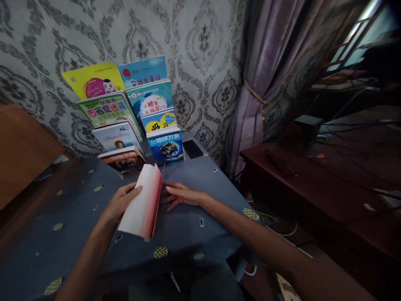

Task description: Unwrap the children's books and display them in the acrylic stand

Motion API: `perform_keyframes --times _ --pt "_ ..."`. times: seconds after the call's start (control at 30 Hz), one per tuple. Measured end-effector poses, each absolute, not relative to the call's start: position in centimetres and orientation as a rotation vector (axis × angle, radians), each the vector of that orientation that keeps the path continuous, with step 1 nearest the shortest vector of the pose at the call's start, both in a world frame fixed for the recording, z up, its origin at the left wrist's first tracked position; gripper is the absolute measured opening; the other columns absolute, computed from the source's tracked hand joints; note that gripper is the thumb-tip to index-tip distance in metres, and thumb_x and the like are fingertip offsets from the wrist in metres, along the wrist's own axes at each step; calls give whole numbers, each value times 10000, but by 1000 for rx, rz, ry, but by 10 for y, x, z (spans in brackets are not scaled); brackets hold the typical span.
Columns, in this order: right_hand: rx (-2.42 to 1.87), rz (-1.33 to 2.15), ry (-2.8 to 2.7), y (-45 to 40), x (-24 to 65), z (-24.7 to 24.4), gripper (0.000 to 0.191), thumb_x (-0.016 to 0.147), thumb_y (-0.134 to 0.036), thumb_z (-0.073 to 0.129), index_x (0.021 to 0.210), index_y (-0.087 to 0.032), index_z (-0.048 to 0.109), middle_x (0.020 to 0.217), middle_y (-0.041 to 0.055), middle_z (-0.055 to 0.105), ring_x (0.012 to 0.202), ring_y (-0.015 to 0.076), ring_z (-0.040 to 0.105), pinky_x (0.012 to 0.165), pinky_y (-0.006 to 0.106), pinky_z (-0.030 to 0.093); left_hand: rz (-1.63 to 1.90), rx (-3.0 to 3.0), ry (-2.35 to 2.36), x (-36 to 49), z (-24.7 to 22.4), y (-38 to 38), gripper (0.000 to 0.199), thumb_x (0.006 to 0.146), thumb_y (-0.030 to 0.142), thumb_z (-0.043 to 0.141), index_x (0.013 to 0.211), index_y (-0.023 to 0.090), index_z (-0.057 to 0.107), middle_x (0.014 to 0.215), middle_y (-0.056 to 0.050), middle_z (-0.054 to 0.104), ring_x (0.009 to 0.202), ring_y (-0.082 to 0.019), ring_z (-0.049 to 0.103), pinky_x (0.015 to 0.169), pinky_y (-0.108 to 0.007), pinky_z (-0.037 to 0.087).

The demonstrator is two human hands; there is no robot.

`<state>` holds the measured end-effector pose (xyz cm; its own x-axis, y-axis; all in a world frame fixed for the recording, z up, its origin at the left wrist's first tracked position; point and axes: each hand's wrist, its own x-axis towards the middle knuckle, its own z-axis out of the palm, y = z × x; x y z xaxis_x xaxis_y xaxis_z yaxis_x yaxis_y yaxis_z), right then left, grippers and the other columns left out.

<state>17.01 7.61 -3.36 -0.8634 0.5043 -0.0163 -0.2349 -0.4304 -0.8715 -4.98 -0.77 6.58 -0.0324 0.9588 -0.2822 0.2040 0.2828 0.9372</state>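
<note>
A book (pixel 142 205) with pale pages and a red edge is tilted up over the front of the table, partly opened. My left hand (pixel 122 201) grips its left side, thumb lying on the page. On its right side my right hand (pixel 181 195) has its fingers spread, the tips close to the cover; whether they touch it I cannot tell. Just behind stand two rows of upright books. The nearest ones are a book with an orange and dark cover (pixel 125 161) and a blue book with a globe (pixel 166 148).
A dark phone (pixel 192 149) lies right of the books on the grey patterned tablecloth (pixel 216 217). Wallpaper and a tied purple curtain (pixel 250 104) rise behind. At right stands a reddish-brown desk (pixel 313 184) with cables. A brown panel (pixel 25 150) is at left.
</note>
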Motion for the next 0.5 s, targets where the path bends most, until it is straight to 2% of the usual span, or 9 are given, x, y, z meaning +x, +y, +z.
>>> perform_keyframes --times 0.17,0.37,0.5 --pt "-277 2360 -1297 77 172 -32 797 739 -585 788 1360 -183 492 1346 194 563 998 238 701 754 396 637 889 1133 1445 -48 64 -8 780 635 611 788 1203 94 650 790 -79 744 545 -158 620 510 -249 477" --pt "-197 2382 -1277 76 174 -32 834 752 -599 769 1423 -259 409 1349 159 567 1062 262 681 816 498 613 878 1180 1442 -43 66 -9 817 627 657 767 1211 98 650 843 -86 750 603 -188 641 561 -276 494" --pt "-167 2385 -1280 75 176 -30 818 729 -600 788 1380 -244 444 1331 162 595 1053 265 684 818 504 608 890 1186 1461 -40 63 -9 828 598 686 761 1176 98 670 813 -80 746 605 -189 628 552 -268 475"
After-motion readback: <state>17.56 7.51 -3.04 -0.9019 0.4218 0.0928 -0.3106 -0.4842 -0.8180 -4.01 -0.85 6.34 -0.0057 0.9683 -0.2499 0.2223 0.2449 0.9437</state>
